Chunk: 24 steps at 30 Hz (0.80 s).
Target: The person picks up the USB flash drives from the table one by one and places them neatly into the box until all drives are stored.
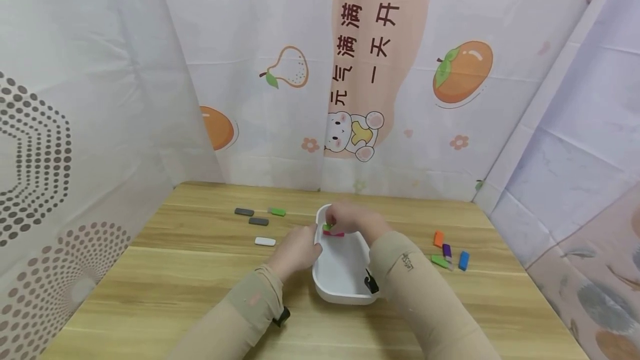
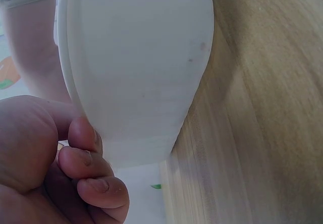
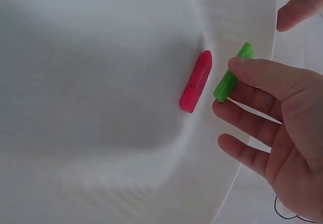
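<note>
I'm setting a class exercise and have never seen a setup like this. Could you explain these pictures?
There's no machine: a person works with two bare hands. The wide picture comes from a head-worn camera; the others come from a camera on each wrist. On a wooden table stands a white tray. The left hand grips its rim; the right hand pinches a green piece beside a pink piece lying inside. Left of the tray lie two grey pieces, one white, one green; right, one orange, purple, green and blue.

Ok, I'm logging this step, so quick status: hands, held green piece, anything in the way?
Left hand gripping white tray. Right hand pinching green piece at tray's far end. Red piece close by in tray; nothing visibly blocking.
</note>
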Motion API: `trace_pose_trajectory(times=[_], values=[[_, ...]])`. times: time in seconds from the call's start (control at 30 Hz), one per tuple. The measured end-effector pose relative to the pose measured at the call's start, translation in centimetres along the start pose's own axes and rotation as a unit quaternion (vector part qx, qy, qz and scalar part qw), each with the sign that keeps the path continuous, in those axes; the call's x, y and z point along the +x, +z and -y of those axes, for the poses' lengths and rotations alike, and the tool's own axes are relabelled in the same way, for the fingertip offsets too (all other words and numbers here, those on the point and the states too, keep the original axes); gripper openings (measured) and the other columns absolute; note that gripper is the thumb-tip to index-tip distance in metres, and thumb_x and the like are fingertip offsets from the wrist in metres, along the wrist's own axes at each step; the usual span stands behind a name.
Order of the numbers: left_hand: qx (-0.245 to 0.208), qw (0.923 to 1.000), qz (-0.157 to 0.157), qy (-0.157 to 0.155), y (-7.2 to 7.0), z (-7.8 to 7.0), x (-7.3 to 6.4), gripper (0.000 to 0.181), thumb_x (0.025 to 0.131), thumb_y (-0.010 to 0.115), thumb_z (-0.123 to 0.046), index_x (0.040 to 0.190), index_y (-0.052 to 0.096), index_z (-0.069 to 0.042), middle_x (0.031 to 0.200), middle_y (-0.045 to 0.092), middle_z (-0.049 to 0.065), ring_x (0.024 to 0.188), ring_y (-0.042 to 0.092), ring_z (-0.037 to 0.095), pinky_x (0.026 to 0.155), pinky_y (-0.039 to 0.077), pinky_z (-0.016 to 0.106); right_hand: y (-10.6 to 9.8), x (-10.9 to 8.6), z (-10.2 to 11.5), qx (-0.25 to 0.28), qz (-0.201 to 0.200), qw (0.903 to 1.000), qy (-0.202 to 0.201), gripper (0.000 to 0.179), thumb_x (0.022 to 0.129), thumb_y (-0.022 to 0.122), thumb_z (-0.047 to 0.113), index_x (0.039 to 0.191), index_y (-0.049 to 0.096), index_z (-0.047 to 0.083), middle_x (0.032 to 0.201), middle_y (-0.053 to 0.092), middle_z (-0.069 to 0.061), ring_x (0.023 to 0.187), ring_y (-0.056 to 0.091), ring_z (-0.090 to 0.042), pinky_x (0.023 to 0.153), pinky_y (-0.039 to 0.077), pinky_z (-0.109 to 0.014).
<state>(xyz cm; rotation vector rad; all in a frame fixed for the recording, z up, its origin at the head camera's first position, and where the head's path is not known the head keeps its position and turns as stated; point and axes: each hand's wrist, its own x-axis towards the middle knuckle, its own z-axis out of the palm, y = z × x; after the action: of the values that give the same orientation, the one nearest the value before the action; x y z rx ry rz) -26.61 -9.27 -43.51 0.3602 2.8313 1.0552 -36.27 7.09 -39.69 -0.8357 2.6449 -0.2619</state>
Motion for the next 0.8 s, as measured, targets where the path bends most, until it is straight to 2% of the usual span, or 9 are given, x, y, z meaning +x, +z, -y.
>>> trace_pose_trajectory(times=[0.23,0.4,0.6,0.8], values=[[-0.001,1.0,0.002,0.003,0.0,0.0,-0.1,0.045,0.098,0.059,-0.009,0.141,0.052,0.005,0.09,0.064,0.007,0.058,0.057,0.015,0.05,0.048,0.029,0.4,0.6,-0.4,-0.013,0.0,0.9999,-0.007,0.01,0.089,0.079,0.01,0.089,0.074,0.018,0.081,0.065,0.004,0.079,0.059,-0.016,0.072,0.052,-0.029],[-0.005,1.0,0.004,0.001,0.1,0.2,-0.1,0.046,0.098,0.059,-0.008,0.142,0.051,0.005,0.088,0.064,0.006,0.057,0.058,0.015,0.05,0.048,0.029,1.0,1.0,-0.6,-0.024,0.001,0.9997,0.0,0.009,0.089,0.079,0.014,0.085,0.073,0.019,0.078,0.064,0.004,0.077,0.059,-0.015,0.07,0.051,-0.029],[-0.007,0.9999,0.009,0.002,0.1,0.2,-0.1,0.048,0.099,0.058,-0.009,0.144,0.049,0.005,0.088,0.065,0.005,0.057,0.058,0.014,0.05,0.048,0.029,1.3,1.1,-0.6,-0.022,0.009,0.9996,0.017,0.011,0.089,0.078,0.009,0.088,0.073,0.019,0.082,0.064,0.004,0.079,0.059,-0.016,0.072,0.051,-0.032],[0.0,1.0,0.007,0.001,0.0,0.3,0.0,0.049,0.099,0.058,-0.009,0.144,0.049,0.006,0.089,0.065,0.007,0.057,0.058,0.014,0.05,0.048,0.028,1.4,1.1,-0.3,-0.028,0.016,0.9994,0.011,0.009,0.09,0.078,0.01,0.09,0.075,0.018,0.082,0.065,0.004,0.078,0.059,-0.016,0.072,0.052,-0.031]])
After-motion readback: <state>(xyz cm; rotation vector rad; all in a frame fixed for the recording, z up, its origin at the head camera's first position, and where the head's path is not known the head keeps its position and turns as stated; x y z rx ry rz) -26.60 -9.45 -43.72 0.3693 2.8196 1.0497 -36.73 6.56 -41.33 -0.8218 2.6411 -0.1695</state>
